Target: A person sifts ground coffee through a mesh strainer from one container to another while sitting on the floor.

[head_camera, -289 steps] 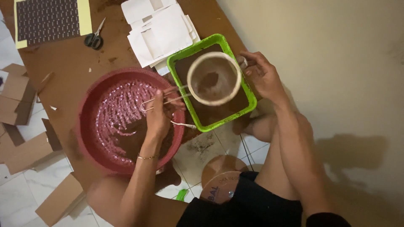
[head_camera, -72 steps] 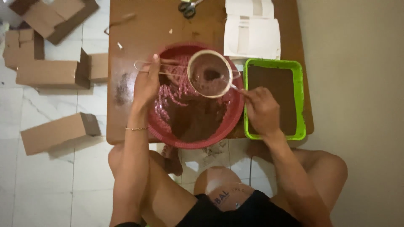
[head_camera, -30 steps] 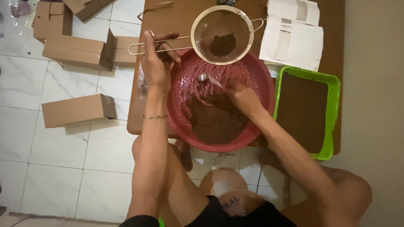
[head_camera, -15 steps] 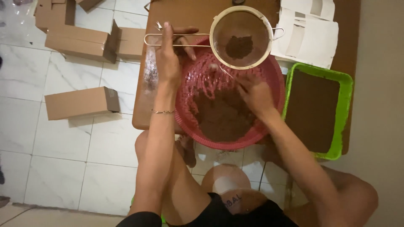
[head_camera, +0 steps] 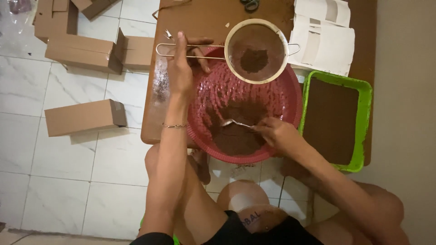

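Brown powder fills basin (head_camera: 277,97) and sieve (head_camera: 257,51); hands grip sieve handle, spoon (head_camera: 234,122).

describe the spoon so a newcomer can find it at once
Start at the low brown wooden table and find the big round red plastic basin at its near edge. Inside, the small silver metal spoon lies over the brown powder, pinched by the right hand. Nothing else in the basin is shiny.

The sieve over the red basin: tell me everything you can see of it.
The sieve is a round, pale-rimmed mesh strainer with a long wire handle and a small wire loop opposite. The left hand holds the handle, keeping it about level over the far edge of the red basin. A small heap of brown powder sits in its mesh.
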